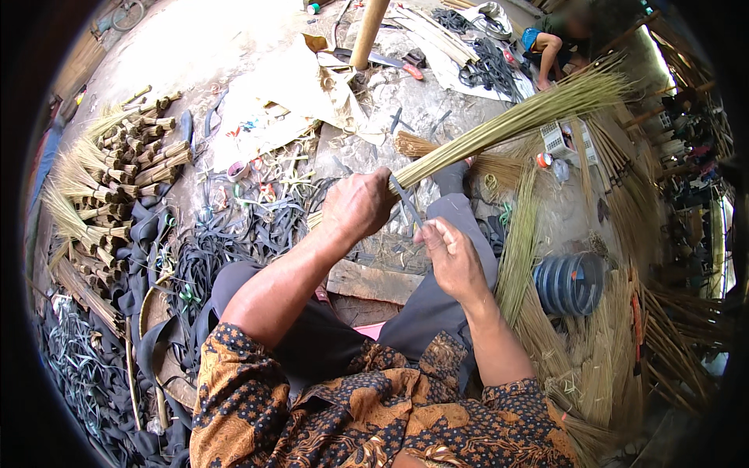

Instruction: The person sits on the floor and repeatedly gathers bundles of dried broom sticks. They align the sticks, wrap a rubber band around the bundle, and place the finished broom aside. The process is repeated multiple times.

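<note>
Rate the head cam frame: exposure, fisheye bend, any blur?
Head view: hard daylight, with the ground at top left nearly washed out; black vignette rings the frame. The fisheye curves the wooden post and the edges. The left hand, gripping the broom-straw bundle, and the right hand are sharp; the person at top right is blurred.

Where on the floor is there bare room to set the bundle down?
Bare floor lies beyond the stacked bundles, left of the post. Black strips crowd the left hand; loose straw crowds the right hand.
</note>
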{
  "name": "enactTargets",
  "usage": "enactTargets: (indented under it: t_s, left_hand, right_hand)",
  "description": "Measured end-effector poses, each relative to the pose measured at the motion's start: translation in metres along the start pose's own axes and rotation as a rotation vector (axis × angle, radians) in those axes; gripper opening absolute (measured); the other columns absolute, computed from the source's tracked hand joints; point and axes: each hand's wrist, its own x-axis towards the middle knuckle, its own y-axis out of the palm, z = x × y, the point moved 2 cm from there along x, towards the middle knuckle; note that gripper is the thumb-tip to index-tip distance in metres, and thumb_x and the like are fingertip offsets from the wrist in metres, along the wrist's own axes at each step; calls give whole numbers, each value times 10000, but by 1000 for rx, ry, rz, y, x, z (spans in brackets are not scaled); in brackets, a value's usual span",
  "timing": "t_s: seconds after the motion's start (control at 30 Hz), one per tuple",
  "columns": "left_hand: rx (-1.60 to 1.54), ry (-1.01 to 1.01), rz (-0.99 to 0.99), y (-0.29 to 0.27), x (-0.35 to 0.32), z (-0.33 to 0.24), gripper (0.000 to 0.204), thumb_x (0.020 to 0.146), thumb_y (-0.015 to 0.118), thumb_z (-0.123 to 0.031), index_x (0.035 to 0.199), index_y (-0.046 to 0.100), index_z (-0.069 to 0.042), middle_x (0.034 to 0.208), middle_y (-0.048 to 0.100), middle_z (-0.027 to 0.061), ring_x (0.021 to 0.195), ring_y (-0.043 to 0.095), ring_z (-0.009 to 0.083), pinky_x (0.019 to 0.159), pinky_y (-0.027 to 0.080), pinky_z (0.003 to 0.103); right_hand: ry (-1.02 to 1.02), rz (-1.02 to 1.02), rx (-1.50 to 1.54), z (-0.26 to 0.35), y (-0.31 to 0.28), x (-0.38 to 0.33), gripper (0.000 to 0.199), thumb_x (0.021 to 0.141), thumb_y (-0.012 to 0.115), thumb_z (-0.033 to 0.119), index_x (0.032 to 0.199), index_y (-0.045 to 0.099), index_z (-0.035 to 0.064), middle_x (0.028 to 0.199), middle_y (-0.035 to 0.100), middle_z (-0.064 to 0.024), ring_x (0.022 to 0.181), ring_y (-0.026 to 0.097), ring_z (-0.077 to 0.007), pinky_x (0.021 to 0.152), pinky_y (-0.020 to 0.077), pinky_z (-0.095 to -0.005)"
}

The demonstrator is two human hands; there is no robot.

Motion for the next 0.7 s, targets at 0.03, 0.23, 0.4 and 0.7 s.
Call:
enactTargets:
  t_s: [0.03, 0.23, 0.4, 0.7]
  left_hand:
    - [-11, 3, 12, -1, 1, 0, 287, 923, 700, -326, 1012, 640, -59, 823, 706, 257, 815, 706, 459, 715, 558, 543]
    - [-281, 51, 178, -14, -9, -14, 263, 893, 764, -268, 991, 694, -34, 783, 704, 210, 748, 696, 386, 708, 549, 460]
    - [-636, 152, 490, -4, -41, -40, 268, 914, 818, -225, 1030, 692, -19, 745, 612, -32, 728, 479, 61, 654, 460, 287]
    - [-924, 123, 1295, 16, -54, -48, 364, 911, 821, -362, 935, 636, -48, 637, 583, -24, 490, 535, 102, 461, 414, 268]
  right_hand:
    - [-54, -16, -74, -3, -4, -5, 401, 1116, 482, 365, 938, 626, 35, 704, 525, -1, 649, 468, -106, 638, 419, -274]
    - [-219, -81, -282, -45, -25, -31, 229, 1076, 545, 251, 974, 598, 53, 770, 679, -127, 723, 709, -318, 663, 537, -399]
    - [-380, -134, -513, -73, -37, -11, 97, 988, 617, 143, 981, 595, 49, 832, 702, -136, 762, 720, -361, 656, 556, -410]
    - [-892, 129, -478, -22, -40, 21, 207, 897, 696, 233, 987, 601, 73, 778, 681, -48, 686, 705, -277, 616, 545, -386]
